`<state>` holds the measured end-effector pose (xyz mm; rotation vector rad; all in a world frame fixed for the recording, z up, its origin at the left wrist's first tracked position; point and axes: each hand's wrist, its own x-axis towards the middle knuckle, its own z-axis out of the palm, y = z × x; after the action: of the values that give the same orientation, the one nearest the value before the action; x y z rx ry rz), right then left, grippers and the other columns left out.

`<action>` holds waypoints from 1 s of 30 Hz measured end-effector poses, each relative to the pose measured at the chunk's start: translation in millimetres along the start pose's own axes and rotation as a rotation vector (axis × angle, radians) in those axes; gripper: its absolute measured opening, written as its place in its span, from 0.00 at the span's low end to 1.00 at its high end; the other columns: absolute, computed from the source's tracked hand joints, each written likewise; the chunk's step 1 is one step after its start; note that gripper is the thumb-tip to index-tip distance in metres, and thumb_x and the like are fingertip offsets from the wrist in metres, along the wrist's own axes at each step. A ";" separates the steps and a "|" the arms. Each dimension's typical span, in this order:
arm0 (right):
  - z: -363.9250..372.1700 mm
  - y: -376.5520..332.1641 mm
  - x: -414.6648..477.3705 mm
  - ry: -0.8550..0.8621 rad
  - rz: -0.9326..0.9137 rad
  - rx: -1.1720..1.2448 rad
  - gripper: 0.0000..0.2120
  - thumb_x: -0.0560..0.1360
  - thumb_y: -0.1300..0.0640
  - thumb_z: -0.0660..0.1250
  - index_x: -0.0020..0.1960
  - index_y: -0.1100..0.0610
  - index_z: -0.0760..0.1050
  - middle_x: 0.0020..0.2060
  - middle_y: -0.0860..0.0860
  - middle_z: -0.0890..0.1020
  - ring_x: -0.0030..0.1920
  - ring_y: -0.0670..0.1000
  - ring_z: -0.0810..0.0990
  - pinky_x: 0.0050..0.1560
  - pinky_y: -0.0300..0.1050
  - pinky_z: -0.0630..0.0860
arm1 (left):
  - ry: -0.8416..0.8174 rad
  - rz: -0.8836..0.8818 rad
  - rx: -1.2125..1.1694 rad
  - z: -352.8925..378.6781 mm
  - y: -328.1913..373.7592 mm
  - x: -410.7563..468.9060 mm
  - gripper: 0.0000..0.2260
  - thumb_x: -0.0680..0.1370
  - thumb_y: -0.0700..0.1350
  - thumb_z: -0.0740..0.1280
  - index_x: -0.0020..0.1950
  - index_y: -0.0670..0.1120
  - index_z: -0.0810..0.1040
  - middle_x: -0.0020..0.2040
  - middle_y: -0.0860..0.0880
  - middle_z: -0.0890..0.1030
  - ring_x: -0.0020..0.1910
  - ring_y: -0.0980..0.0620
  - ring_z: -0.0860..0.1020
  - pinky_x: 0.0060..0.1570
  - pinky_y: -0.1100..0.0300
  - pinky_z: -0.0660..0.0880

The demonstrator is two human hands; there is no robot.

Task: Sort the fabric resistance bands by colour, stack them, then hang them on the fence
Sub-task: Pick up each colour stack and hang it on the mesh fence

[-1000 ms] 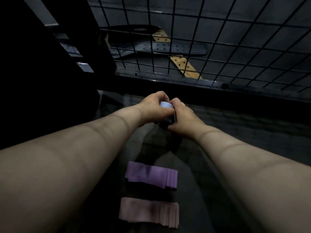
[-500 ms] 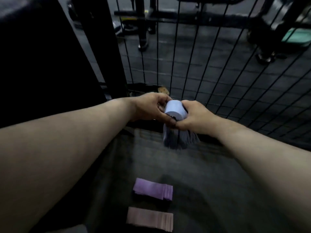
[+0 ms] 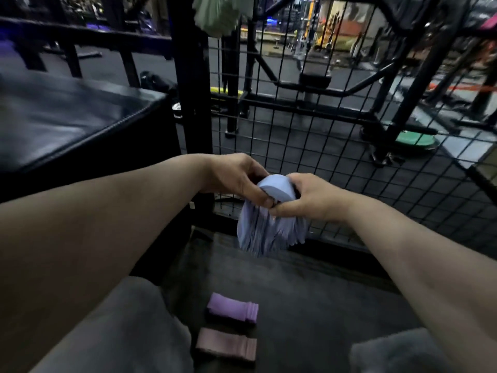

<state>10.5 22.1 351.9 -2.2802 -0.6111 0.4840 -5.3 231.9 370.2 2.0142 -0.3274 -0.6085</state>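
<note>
Lifted higher than half a second ago, the bundle of pale-blue bands now hangs in front of the wire fence, well clear of the dark floor, and more of the fence's upper run has come into view. Left hand and right hand meet over the bundle's folded top — each grip closed narrow around the fold, fingers and thumbs curled into the fabric, the two hands nearly touching. Below them the loose loops fan out and droop, blurred at their edges.

Judged from that droop, the bands are soft, light and limp: many thin layers that could slide against one another and shed a loop if held slackly. The fold at the top looks the sound place to take hold, since all the layers are gathered there — a pinch lower down would likely catch only some of them.

Two sorted piles lie on the floor: a purple stack and, just beside it and nearer the camera, a pink stack. Pale green fabric hangs at the top of the fence post.
</note>
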 end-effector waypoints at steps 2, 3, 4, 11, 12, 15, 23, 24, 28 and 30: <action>-6.9 -12.5 -15.5 0.009 -0.008 0.052 0.21 0.67 0.53 0.79 0.56 0.51 0.76 0.49 0.51 0.84 0.49 0.52 0.84 0.50 0.50 0.81 | 0.003 0.028 -0.045 4.0 13.7 -15.1 0.17 0.72 0.33 0.74 0.60 0.37 0.80 0.48 0.47 0.85 0.47 0.54 0.83 0.44 0.66 0.77; -10.9 -20.6 -23.3 0.023 -0.017 0.086 0.20 0.67 0.54 0.78 0.57 0.52 0.76 0.50 0.52 0.84 0.50 0.53 0.84 0.51 0.51 0.81 | 0.015 0.048 -0.061 4.6 19.8 -21.8 0.17 0.72 0.33 0.74 0.60 0.38 0.79 0.49 0.47 0.85 0.48 0.53 0.83 0.46 0.64 0.77; -14.1 -26.9 -29.2 0.033 -0.022 0.123 0.21 0.67 0.54 0.78 0.57 0.52 0.76 0.50 0.54 0.84 0.50 0.54 0.84 0.53 0.53 0.82 | 0.023 0.066 -0.078 5.1 24.5 -26.5 0.18 0.71 0.34 0.75 0.60 0.39 0.78 0.51 0.46 0.84 0.50 0.50 0.83 0.50 0.60 0.78; -33.1 -59.6 -66.8 0.098 -0.081 0.139 0.22 0.66 0.51 0.78 0.56 0.55 0.76 0.48 0.55 0.83 0.47 0.54 0.84 0.50 0.54 0.82 | 0.097 0.160 -0.087 14.7 64.2 -64.9 0.22 0.70 0.37 0.78 0.61 0.41 0.76 0.53 0.45 0.83 0.52 0.48 0.82 0.58 0.51 0.78; -34.6 -62.1 -72.0 0.111 -0.100 0.132 0.22 0.68 0.52 0.79 0.58 0.54 0.75 0.49 0.54 0.83 0.46 0.51 0.84 0.47 0.48 0.81 | 0.112 0.180 -0.073 15.7 69.2 -69.3 0.21 0.70 0.38 0.77 0.61 0.41 0.76 0.53 0.44 0.83 0.51 0.47 0.82 0.58 0.50 0.78; -38.1 -71.1 -85.9 0.176 -0.188 0.092 0.27 0.68 0.52 0.79 0.62 0.51 0.70 0.53 0.51 0.82 0.49 0.48 0.84 0.48 0.44 0.81 | 0.164 0.240 -0.058 17.1 83.3 -79.9 0.21 0.70 0.38 0.77 0.61 0.39 0.77 0.55 0.41 0.83 0.51 0.47 0.82 0.56 0.51 0.78; -50.6 -93.1 -115.1 0.275 -0.239 0.121 0.17 0.66 0.50 0.79 0.51 0.54 0.81 0.46 0.56 0.84 0.46 0.55 0.83 0.50 0.53 0.80 | 0.234 0.287 -0.006 21.9 116.1 -99.7 0.23 0.68 0.37 0.79 0.61 0.41 0.78 0.52 0.45 0.85 0.51 0.49 0.84 0.52 0.57 0.79; -52.6 -94.9 -118.8 0.276 -0.238 0.153 0.15 0.68 0.52 0.78 0.52 0.55 0.81 0.47 0.57 0.84 0.47 0.56 0.84 0.51 0.54 0.80 | 0.219 0.282 -0.002 22.6 119.1 -101.7 0.23 0.68 0.37 0.79 0.61 0.41 0.78 0.53 0.45 0.84 0.52 0.48 0.83 0.54 0.56 0.79; -57.7 -100.9 -129.1 0.245 -0.235 0.218 0.15 0.71 0.56 0.76 0.56 0.56 0.79 0.47 0.53 0.85 0.47 0.53 0.85 0.48 0.50 0.82 | 0.173 0.275 0.011 25.1 126.5 -106.8 0.25 0.67 0.35 0.78 0.62 0.42 0.77 0.55 0.44 0.83 0.56 0.45 0.82 0.58 0.53 0.78; -60.8 -102.9 -133.6 0.227 -0.251 0.236 0.19 0.67 0.55 0.78 0.56 0.56 0.79 0.46 0.51 0.86 0.47 0.52 0.85 0.46 0.45 0.81 | 0.178 0.277 0.041 25.8 131.0 -107.5 0.24 0.66 0.34 0.79 0.60 0.42 0.78 0.52 0.45 0.84 0.53 0.47 0.83 0.54 0.55 0.79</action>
<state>-97.5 -19.8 488.7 -1.9667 -0.6757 0.1620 -106.9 198.3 504.0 1.9994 -0.5039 -0.2494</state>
